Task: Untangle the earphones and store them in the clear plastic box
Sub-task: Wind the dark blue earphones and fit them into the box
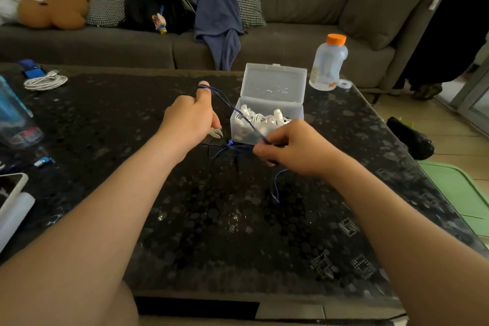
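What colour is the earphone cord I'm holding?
Dark blue; the head view shows the cord crossing in front of the clear box.

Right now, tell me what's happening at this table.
A person is untangling the blue earphones. The cord is looped over the raised thumb of the left hand, and the right hand pinches it lower down, in front of the clear plastic box. A tangle of cord lies on the table between the hands. The box stands open with white earphones already inside.
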The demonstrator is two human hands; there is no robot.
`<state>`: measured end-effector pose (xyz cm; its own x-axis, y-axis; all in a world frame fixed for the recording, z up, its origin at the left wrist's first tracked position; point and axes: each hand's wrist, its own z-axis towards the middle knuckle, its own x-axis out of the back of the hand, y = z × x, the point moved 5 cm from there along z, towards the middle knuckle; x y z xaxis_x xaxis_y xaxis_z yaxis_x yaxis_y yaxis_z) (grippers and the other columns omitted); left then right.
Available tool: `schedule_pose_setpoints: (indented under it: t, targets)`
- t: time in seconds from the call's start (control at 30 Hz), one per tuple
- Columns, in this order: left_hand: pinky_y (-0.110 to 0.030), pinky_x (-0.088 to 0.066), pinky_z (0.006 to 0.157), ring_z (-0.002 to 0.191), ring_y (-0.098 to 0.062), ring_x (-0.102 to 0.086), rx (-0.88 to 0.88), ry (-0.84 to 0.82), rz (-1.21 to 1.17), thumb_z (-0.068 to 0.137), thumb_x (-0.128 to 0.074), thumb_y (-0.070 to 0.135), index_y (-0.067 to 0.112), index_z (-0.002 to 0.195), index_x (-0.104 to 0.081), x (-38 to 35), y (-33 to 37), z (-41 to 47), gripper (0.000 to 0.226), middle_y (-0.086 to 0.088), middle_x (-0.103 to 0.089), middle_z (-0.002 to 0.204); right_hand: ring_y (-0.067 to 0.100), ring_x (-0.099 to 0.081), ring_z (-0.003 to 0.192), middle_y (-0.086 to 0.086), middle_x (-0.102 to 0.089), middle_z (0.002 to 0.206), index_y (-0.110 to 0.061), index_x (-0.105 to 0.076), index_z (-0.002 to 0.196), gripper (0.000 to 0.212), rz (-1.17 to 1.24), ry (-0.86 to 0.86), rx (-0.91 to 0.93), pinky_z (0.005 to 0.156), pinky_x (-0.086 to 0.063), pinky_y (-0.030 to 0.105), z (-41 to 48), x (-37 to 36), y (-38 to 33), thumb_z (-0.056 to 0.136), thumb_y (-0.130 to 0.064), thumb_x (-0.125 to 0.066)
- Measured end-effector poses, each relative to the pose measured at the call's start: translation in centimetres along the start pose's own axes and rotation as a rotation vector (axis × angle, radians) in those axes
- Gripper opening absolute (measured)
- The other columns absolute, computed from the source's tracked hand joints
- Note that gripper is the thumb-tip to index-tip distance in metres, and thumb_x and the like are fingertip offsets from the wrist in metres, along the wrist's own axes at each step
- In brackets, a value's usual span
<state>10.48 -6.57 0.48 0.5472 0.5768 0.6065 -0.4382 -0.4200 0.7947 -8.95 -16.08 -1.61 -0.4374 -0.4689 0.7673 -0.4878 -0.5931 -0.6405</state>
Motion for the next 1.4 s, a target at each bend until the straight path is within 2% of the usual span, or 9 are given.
schedule_pose_setpoints:
  t: [0.17, 0.3, 0.47, 0.63, 0.77, 0.9, 1.03, 1.17, 1.4]
  targets:
    - [-0.026, -0.034, 0.066, 0.085, -0.018, -0.069, -0.004, -0.032, -0.049, 0.110, -0.009, 0.062, 0.010, 0.076, -0.078, 0.1, 0.2, 0.0, 0.093, -0.003, -0.073, 0.064, 0.011, -0.062, 0.071, 0.000, -0.075, 0.073, -0.010, -0.079, 0.083, 0.033, 0.310, -0.037, -0.202, 0.078, -0.052, 0.028, 0.0, 0.0, 0.0, 0.103, -0.032, -0.065]
    - [-0.032, -0.040, 0.071, 0.081, -0.017, -0.066, -0.020, -0.091, -0.045, 0.109, -0.009, 0.064, 0.013, 0.076, -0.080, -0.1, 0.7, -0.3, 0.094, -0.003, -0.076, 0.069, 0.010, -0.058, 0.069, -0.003, -0.074, 0.077, -0.016, -0.075, 0.093, 0.029, 0.623, 0.072, -0.342, 0.065, -0.041, 0.026, -0.1, 0.0, 0.2, 0.105, -0.038, -0.061]
    - [-0.034, -0.036, 0.060, 0.059, -0.014, -0.047, -0.019, -0.244, -0.139, 0.108, -0.013, 0.067, 0.019, 0.080, -0.085, -0.3, 1.5, -0.9, 0.092, -0.001, -0.075, 0.071, 0.010, -0.068, 0.063, 0.003, -0.071, 0.078, -0.020, -0.062, 0.108, 0.017, 1.091, 0.161, -0.383, 0.053, -0.052, 0.021, -0.1, 0.4, -0.2, 0.099, -0.030, -0.072]
    - [-0.030, -0.022, 0.054, 0.050, -0.009, -0.027, -0.047, -0.477, -0.245, 0.111, -0.038, 0.048, 0.023, 0.105, -0.084, -0.5, 2.1, -2.5, 0.052, -0.012, -0.077, 0.108, 0.008, -0.068, 0.060, 0.004, -0.073, 0.078, -0.008, -0.070, 0.116, 0.022, 1.079, 0.058, -0.322, 0.050, -0.050, 0.019, -0.7, 0.4, -1.1, 0.095, -0.010, -0.072]
    - [-0.015, -0.038, 0.049, 0.045, -0.005, -0.050, -0.189, -0.499, -0.167, 0.101, -0.062, 0.019, 0.027, 0.107, -0.083, -0.8, 2.9, -3.0, 0.024, 0.005, -0.073, 0.083, 0.010, -0.064, 0.066, 0.004, -0.071, 0.080, -0.013, -0.070, 0.101, 0.008, 1.038, 0.009, -0.279, 0.064, -0.043, 0.027, -0.5, 0.3, -1.0, 0.094, -0.009, -0.070]
    - [-0.026, -0.055, 0.095, 0.095, -0.004, -0.075, -0.312, -0.424, -0.099, 0.096, -0.076, 0.014, 0.029, 0.106, -0.084, -0.8, 3.0, -3.0, 0.019, 0.012, -0.081, 0.097, 0.012, -0.060, 0.068, 0.005, -0.068, 0.075, -0.017, -0.065, 0.080, 0.018, 1.034, 0.012, -0.289, 0.066, -0.038, 0.029, -0.5, 0.5, -0.9, 0.094, -0.006, -0.067]
    - [-0.016, -0.050, 0.077, 0.085, 0.002, -0.073, -0.323, -0.354, -0.142, 0.094, -0.079, 0.018, 0.026, 0.102, -0.084, -0.6, 3.0, -2.8, 0.012, 0.013, -0.080, 0.091, 0.012, -0.061, 0.067, 0.005, -0.066, 0.073, -0.015, -0.066, 0.086, 0.013, 1.054, 0.001, -0.299, 0.064, -0.041, 0.028, -0.8, 0.6, -1.1, 0.092, -0.004, -0.064]
    - [-0.007, -0.040, 0.053, 0.050, 0.007, -0.057, -0.260, -0.280, -0.312, 0.096, -0.076, 0.016, 0.018, 0.103, -0.082, -0.7, 3.0, -2.4, 0.009, 0.021, -0.067, 0.062, 0.013, -0.058, 0.060, 0.004, -0.063, 0.067, -0.012, -0.066, 0.106, 0.015, 1.056, 0.007, -0.332, 0.063, -0.043, 0.027, -0.7, 0.4, -1.1, 0.092, -0.007, -0.065]
    - [-0.021, -0.026, 0.044, 0.047, -0.007, -0.031, -0.129, -0.302, -0.461, 0.105, -0.063, 0.018, 0.014, 0.110, -0.076, -1.7, 2.6, -2.4, 0.015, -0.006, -0.054, 0.076, 0.013, -0.057, 0.056, 0.007, -0.061, 0.072, -0.018, -0.066, 0.131, 0.033, 1.055, -0.041, -0.275, 0.052, -0.045, 0.024, -0.6, -0.3, -1.7, 0.098, -0.022, -0.069]
